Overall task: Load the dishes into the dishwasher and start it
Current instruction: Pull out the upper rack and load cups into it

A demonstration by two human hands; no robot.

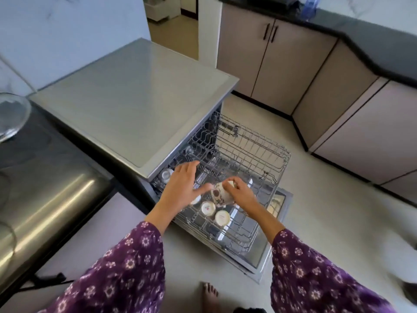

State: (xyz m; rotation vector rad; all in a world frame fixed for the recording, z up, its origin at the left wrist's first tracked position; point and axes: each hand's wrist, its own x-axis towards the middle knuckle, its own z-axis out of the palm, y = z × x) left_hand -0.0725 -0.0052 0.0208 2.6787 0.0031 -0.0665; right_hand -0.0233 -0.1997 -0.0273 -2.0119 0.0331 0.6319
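The grey dishwasher (pixel 135 96) stands open with its wire upper rack (pixel 252 154) pulled out over the lowered door (pixel 261 256). My right hand (pixel 242 193) grips a patterned cup (pixel 220 195), tilted on its side above the rack's near part. My left hand (pixel 182 184) hovers just left of the cup with fingers spread, the thumb almost touching it. Two upturned white cups (pixel 208 208) (pixel 222 218) stand in the rack below the held one. A third cup (pixel 167 175) sits further back at the rack's left, and another is partly hidden under my left hand.
A steel sink (pixel 45 206) and a glass bowl (pixel 11 116) lie at the left on the dark counter. Beige cabinets (pixel 304 71) line the right wall. My bare foot (pixel 209 294) stands on the light floor before the dishwasher door.
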